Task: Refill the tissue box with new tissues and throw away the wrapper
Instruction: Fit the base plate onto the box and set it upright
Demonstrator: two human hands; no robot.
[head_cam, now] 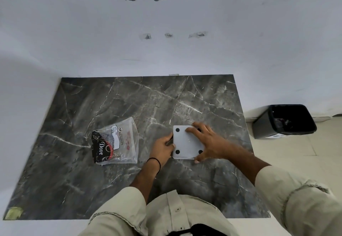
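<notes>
Sleeves of a pale beige button-up shirt fill the nearest edge of the head view, both forearms reaching forward over a dark grey marble-patterned tabletop (77, 171) veined with white.

At the table's centre, a little toward three o'clock, sits a square white plastic tissue box (187, 143), turned so a flat face with four round black pads at its corners points up. The left hand (162, 147), a thin black band around its wrist, presses against the box's nine o'clock side with fingers curled in against that edge; whether they grip something there cannot be told. The right hand (207, 141) lies spread on top of the box from three o'clock, fingers open and flat, fingertips near the far corner, thumb hooked around the near corner.

At nine o'clock from the box, near it but apart, a crumpled clear plastic tissue wrapper (115, 142) with black, white and red printing lies flat on the marble.

Farther off at two o'clock, a black plastic wastebasket (262, 126) stands on pale floor tiles beside the table, tilted in the wide lens.

Beyond everything, a white wall (74, 32) shows several dark chipped patches at twelve o'clock.
</notes>
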